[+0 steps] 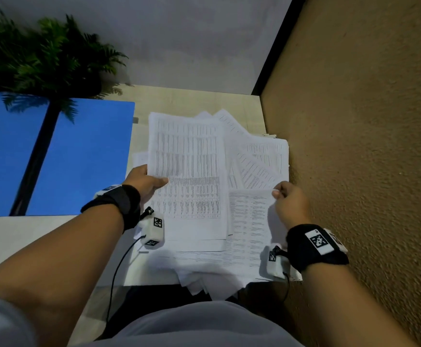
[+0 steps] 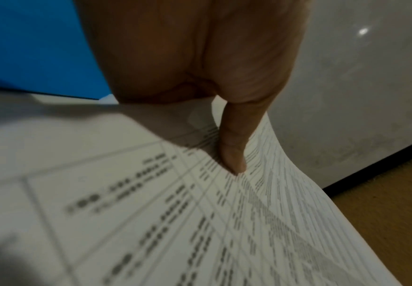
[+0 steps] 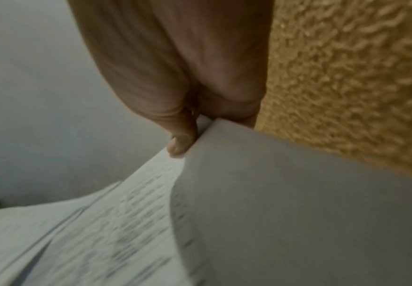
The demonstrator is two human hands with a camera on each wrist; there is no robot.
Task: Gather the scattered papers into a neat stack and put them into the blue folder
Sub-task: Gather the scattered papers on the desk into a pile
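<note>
Several white printed papers (image 1: 254,159) lie fanned and overlapping on the pale table (image 1: 194,98). My left hand (image 1: 144,182) grips the left edge of a large sheet of tables (image 1: 189,171), thumb on top; the left wrist view shows that thumb (image 2: 234,154) pressing the sheet (image 2: 151,222). My right hand (image 1: 287,199) pinches the top right corner of a smaller printed sheet (image 1: 249,226), lifted off the pile; in the right wrist view the thumb (image 3: 183,139) pinches the curling sheet (image 3: 286,212). The blue folder (image 1: 79,156) lies open flat at the left.
A green fern (image 1: 41,53) in a dark pot stands at the back left, its fronds over the folder. A rough tan wall (image 1: 367,146) runs close along the table's right edge. Some papers (image 1: 212,284) hang over the near edge. A grey wall (image 1: 179,41) is behind.
</note>
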